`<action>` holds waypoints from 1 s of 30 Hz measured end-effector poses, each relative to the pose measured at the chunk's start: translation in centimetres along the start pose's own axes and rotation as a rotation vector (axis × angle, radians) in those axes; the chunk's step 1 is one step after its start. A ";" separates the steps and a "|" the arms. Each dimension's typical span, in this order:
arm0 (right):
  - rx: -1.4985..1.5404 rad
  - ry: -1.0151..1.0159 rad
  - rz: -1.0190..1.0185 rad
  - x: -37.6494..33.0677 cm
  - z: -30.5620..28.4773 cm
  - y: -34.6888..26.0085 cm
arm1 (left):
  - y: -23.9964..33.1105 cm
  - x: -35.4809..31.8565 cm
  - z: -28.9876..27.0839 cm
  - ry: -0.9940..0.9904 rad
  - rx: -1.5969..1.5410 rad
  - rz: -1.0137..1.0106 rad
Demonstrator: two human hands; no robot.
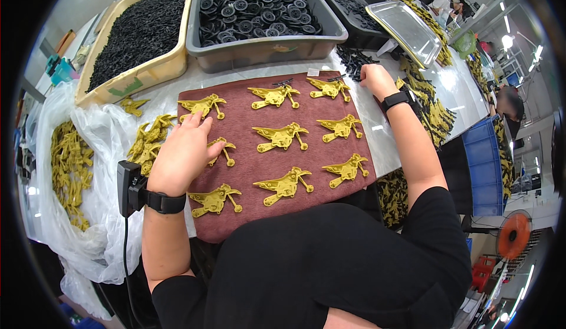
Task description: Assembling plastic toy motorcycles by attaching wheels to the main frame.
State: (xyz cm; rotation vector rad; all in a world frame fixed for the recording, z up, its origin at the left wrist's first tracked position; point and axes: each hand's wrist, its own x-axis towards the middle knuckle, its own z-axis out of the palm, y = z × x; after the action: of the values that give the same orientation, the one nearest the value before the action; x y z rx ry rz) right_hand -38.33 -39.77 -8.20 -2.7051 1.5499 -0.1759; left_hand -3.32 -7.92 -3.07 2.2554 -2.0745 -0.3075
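Note:
Rows of yellow plastic parts, each with a pointed end and a short arm, lie on a brown towel (236,167). My left hand (183,149) rests with fingers spread over the left column. Its fingertips touch the upper-left yellow part (203,105), and its thumb lies over the yellow part (227,152) below, partly hiding it. Small black pieces sit on the top-middle yellow part (274,97) and the top-right yellow part (330,88). Past the towel's far right corner, my right hand (380,81) is closed at a pile of small black parts (352,59); whatever its fingertips hold is hidden.
At the back stand a cream tub (177,52) of small black pieces and a grey tub (271,55) of black wheels. Loose yellow parts (71,170) lie on plastic sheeting at left. More yellow and black parts (427,102) cover the right side, near a blue crate (483,167).

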 end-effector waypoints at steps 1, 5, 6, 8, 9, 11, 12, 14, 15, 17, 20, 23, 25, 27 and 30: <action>0.020 -0.020 -0.001 0.1 0.2 0.4 | -0.1 0.0 -0.1 0.000 0.001 0.000; -0.003 0.035 -0.139 -0.6 0.0 -0.2 | -1.1 -0.2 0.0 0.029 -0.018 -0.013; 0.002 0.033 -0.146 -0.6 -0.1 -0.2 | -1.4 -0.2 0.1 0.057 -0.006 -0.005; 0.020 -0.061 -0.102 -0.5 -0.7 -0.6 | -1.5 0.0 0.1 0.025 -0.010 -0.011; 0.002 -0.071 -0.135 -0.6 -1.0 -0.7 | -1.6 0.1 0.0 -0.005 -0.017 -0.010; 0.042 0.039 -0.149 -0.7 -1.4 -1.2 | -2.0 0.2 0.8 0.028 -0.038 0.002; 0.091 0.087 -0.113 -0.7 -2.0 -2.0 | -1.9 0.5 1.3 0.042 -0.045 -0.003; 0.129 0.143 -0.053 -1.2 -3.5 -3.9 | -1.7 1.1 1.8 0.034 -0.026 -0.002; 0.196 0.207 -0.085 -1.4 -3.8 -5.0 | -1.7 1.3 2.0 0.067 -0.021 0.015; 0.439 0.158 -0.155 -1.2 -4.1 -7.8 | -1.8 1.7 2.1 0.084 0.010 0.046; 0.869 -0.148 -0.214 -1.1 -5.0 -13.6 | -2.1 2.3 2.2 0.034 -0.001 0.026; 0.751 -0.244 -0.284 -0.8 -4.9 -18.6 | -2.0 2.1 2.1 -0.031 -0.008 0.004; 0.738 -0.278 -0.331 -0.5 -4.0 -20.6 | -2.0 2.5 2.6 -0.006 0.006 0.022; 0.668 -0.339 -0.416 -0.7 -3.2 -23.0 | -2.3 2.4 3.4 0.063 0.016 0.048; 0.538 -0.450 -0.495 -1.4 -2.1 -25.3 | -2.7 2.4 3.4 0.080 -0.023 0.077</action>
State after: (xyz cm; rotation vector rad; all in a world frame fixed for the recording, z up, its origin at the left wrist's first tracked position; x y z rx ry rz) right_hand -17.53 -25.69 -4.46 -2.3976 0.5927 0.0158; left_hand -1.10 -9.78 -7.15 2.1321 -2.0996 -0.2317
